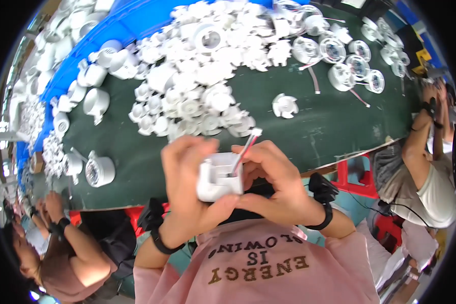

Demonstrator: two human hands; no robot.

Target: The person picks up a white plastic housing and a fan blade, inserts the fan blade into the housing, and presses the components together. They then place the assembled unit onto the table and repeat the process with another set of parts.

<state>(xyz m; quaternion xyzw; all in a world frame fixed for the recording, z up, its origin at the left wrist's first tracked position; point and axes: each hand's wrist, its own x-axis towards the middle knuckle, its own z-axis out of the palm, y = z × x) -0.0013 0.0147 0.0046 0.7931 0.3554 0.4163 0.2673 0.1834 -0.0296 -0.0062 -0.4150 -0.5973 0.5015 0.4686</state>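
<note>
Both my hands hold a white plastic housing just in front of the table's near edge. My left hand is closed round its left side, with the fingers slightly blurred. On the other side my right hand grips it, thumb along the lower edge and fingers curled at the top right. The hollow inside of the housing faces up. Out of it rises a thin red, white and dark cable ending in a small white connector. A single white finned ring lies beyond my right hand.
On the green table a heap of white plastic parts spreads ahead, against a blue bin. Round clear-rimmed modules with cables lie far right. A white cylindrical part stands at left. Co-workers sit on both sides.
</note>
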